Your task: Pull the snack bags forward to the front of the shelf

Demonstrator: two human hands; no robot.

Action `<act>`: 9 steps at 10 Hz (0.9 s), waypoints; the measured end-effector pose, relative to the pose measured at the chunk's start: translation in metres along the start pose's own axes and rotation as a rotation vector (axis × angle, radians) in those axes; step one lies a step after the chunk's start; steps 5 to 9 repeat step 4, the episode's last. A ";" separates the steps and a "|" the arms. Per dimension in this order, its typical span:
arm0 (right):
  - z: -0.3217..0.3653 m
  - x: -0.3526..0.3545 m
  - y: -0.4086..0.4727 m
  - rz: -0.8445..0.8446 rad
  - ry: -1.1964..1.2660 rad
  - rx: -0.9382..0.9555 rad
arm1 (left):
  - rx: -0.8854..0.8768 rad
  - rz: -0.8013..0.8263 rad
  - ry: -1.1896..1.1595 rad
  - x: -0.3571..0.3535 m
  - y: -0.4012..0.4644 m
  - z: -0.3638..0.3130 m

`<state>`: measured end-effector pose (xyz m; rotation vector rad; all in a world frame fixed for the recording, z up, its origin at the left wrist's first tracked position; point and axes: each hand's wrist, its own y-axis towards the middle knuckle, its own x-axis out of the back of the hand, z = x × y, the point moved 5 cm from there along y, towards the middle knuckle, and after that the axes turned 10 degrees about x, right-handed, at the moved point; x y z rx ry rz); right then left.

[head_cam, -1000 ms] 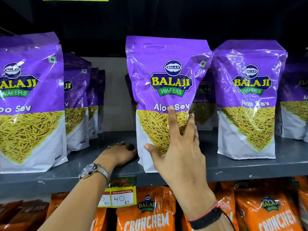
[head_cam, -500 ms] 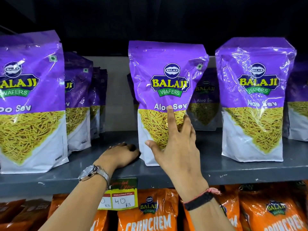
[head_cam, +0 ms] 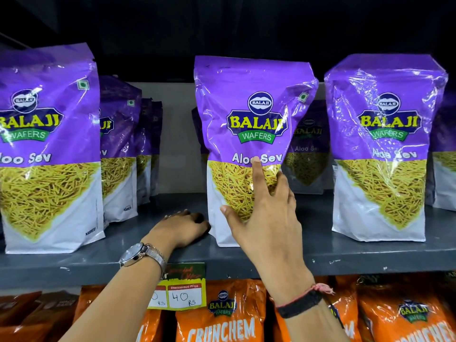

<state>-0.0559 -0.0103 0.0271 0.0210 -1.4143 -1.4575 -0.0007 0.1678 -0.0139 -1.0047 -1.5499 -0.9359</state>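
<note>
Since a second ago the middle snack bag [head_cam: 249,134] has slid a little back from the shelf edge and stands straighter, and the right hand [head_cam: 269,218] has loosened from a flat press into a lighter, spread touch. That hand is open now: the forefinger points up and touches the bag's front at the printed name, the thumb is spread out to the left over the lower front, and the other fingers curl round the bag's right edge, so it rests on the bag rather than clamping it. The left hand [head_cam: 183,229] lies knuckles-up on the grey shelf [head_cam: 370,255], loosely curled, its fingertips against the lower left corner of the same bag; whether it pinches the bag cannot be told. A wristwatch [head_cam: 138,254] sits on the left wrist and a dark band [head_cam: 299,303] with a pink thread on the right. The middle bag stands upright near the front of the shelf, with another purple bag [head_cam: 308,154] further back behind it. To the right a bag [head_cam: 382,149] stands near the front edge, well apart; to the left a large bag [head_cam: 47,149] stands at the front with a row of bags [head_cam: 118,154] behind it. A yellow price tag [head_cam: 182,296] hangs from the shelf edge above the orange bags [head_cam: 222,317] below.
</note>
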 end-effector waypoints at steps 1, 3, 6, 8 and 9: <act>0.002 0.004 -0.001 -0.014 -0.003 0.007 | 0.013 0.013 0.011 0.000 -0.001 -0.001; 0.003 0.003 -0.002 0.000 -0.018 -0.004 | 0.022 0.022 0.000 0.001 -0.002 -0.001; 0.001 0.016 -0.010 -0.098 0.004 0.030 | 0.069 -0.086 -0.038 0.005 0.000 0.003; 0.001 0.016 -0.010 -0.098 0.004 0.030 | 0.069 -0.086 -0.038 0.005 0.000 0.003; 0.001 0.016 -0.010 -0.098 0.004 0.030 | 0.069 -0.086 -0.038 0.005 0.000 0.003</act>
